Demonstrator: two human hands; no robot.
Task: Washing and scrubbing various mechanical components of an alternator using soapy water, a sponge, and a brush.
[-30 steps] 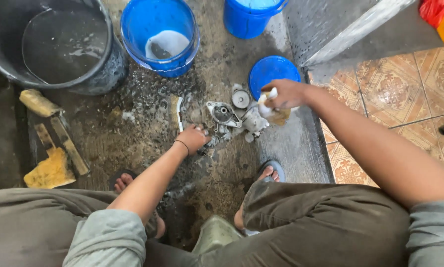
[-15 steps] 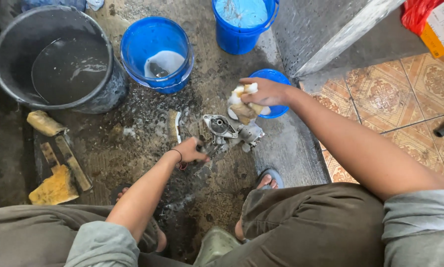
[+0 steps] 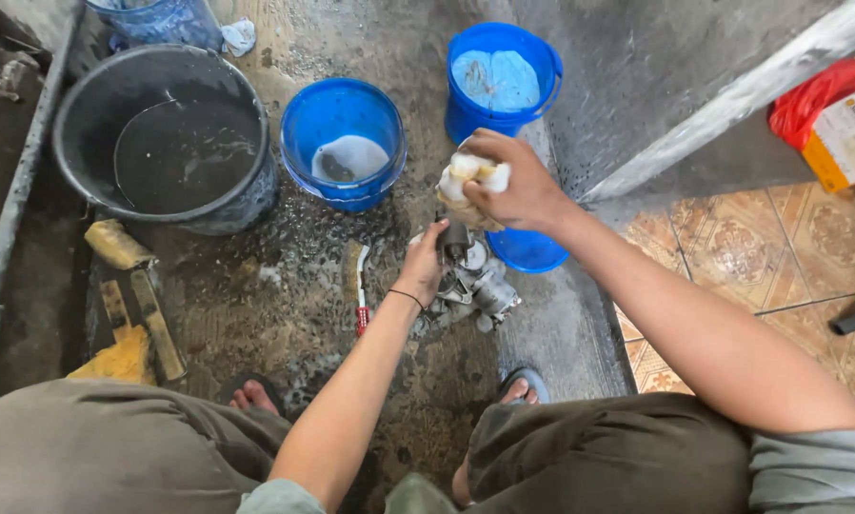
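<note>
The left hand (image 3: 426, 259) was closed around the top of a grey metal engine part (image 3: 470, 286) that sat on the wet concrete floor (image 3: 285, 286), between the person's feet and a shallow blue bowl (image 3: 527, 249); the right hand (image 3: 513, 186) was clamped on a soapy yellow sponge (image 3: 470, 181), held just above the part and not touching it, as far as the view showed. To do this scrubbing well, it seemed best that the left hand kept the part steady and tilted each dirty face upward; the sponge would need firm, short strokes into the recesses, since the casting looked ribbed and full of corners; a slippery, soapy grip could let the part roll, so the hold near its cylindrical top seemed wise. A toothbrush (image 3: 359, 290) with a red end lay just beside the left wrist, handy for the crevices. A blue bucket (image 3: 344, 143) with pale sudsy water stood near, a second blue bucket (image 3: 504, 81) behind the right hand, and a large black tub (image 3: 166, 143) to the left.

Compared with half a second before, the right hand had lifted the sponge higher off the part; the left hand had shifted from the part's lower left side up to its top.
</note>
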